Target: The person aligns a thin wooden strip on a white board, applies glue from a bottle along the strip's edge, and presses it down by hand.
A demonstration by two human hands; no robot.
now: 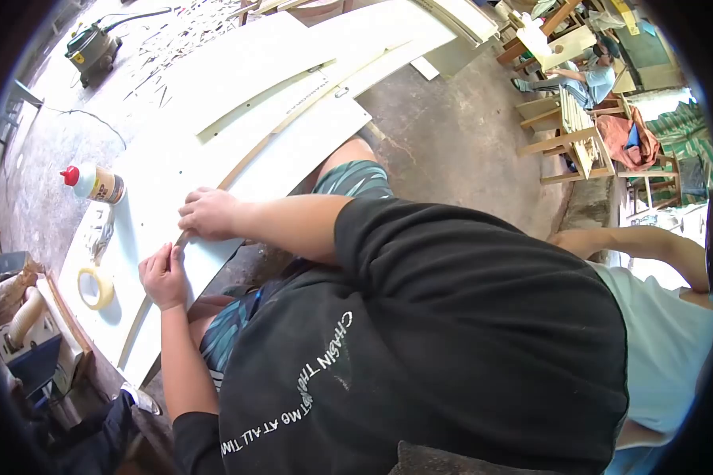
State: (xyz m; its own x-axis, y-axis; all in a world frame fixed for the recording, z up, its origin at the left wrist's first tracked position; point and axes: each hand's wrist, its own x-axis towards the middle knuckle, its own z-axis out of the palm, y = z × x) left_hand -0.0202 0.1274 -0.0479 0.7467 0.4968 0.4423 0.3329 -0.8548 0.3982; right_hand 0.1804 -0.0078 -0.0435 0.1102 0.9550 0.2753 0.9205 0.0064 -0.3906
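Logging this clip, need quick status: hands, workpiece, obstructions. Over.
Left hand and right hand close together at brown strip. Strip lies along white board. Bottle and tape roll sit clear of strip.

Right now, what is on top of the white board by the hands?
On the white board are a red-topped bottle, a tape roll and a long thin strip. The left hand and right hand cover whatever lies beneath them.
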